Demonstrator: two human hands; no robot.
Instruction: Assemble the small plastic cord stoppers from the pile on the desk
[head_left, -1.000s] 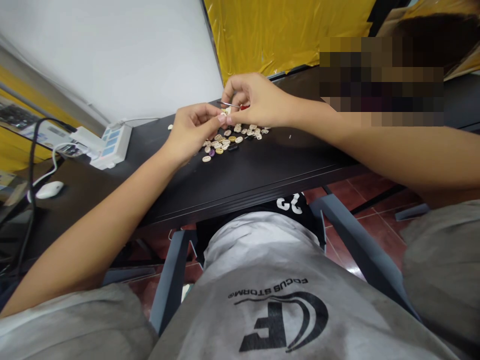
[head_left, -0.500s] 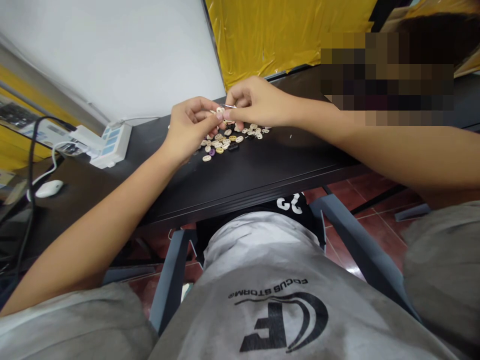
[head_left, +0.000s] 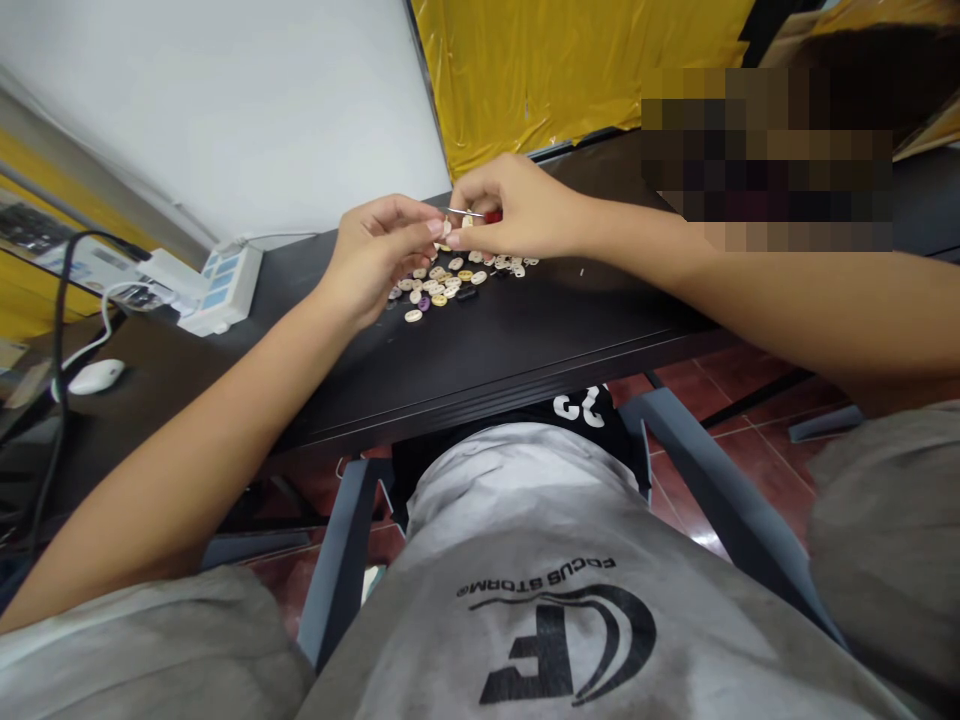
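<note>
My left hand (head_left: 386, 250) pinches a small cream button-like piece (head_left: 447, 228) between thumb and fingertips, raised above the table. Close against it, my right hand (head_left: 517, 210) is closed around a thin metal tool (head_left: 466, 212) with a red part showing at the palm; its exact kind is unclear. The tool's tip points left, toward the held piece, and whether it touches is hard to see. Beneath both hands lies a loose pile of oval buttons (head_left: 452, 285), mostly cream, with some yellow, black and one purple (head_left: 424, 303). Fingers cover part of the pile.
The dark table (head_left: 450, 360) has its front edge close to my lap. On the left are a white power strip (head_left: 225, 285) with plugs, a white mouse-like object (head_left: 97, 376) and a black cable (head_left: 60, 330). Another person, blurred out, is at the upper right.
The tool's red part and more of its metal shaft have come into view by my right hand. The held piece has turned slightly between the fingers. My arms stay nearly in place.
</note>
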